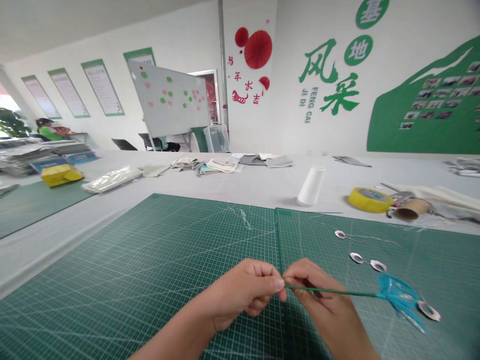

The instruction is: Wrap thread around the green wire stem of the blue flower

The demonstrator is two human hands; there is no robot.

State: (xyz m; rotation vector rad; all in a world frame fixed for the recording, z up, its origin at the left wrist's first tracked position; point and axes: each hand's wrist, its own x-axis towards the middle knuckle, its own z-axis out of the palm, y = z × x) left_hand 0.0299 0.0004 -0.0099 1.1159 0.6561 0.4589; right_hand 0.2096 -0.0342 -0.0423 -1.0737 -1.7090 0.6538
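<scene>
My left hand [250, 290] and my right hand [324, 310] meet low in the view, above the cutting mats. Both are closed in a pinch at the left end of a thin green stem [347, 292]. The stem lies almost level and runs out to the right, past my right fingers. At its far end sits a blue, see-through, petal-like flower head [398, 294]. The tip between my fingertips is hidden. Close to the flower head is an oval pale-rimmed ring [428, 311]. Two joined rings [356, 258] lie farther back, and another ring [340, 234] trails a thin wire.
Two green gridded cutting mats [180, 240] cover the near table. Behind them stand a white cone of thread [312, 186], a yellow tape roll [369, 200] and a cardboard tube [412, 209]. Fabric pieces [221, 164] and a yellow box [62, 175] lie farther off. A person [50, 129] sits far left.
</scene>
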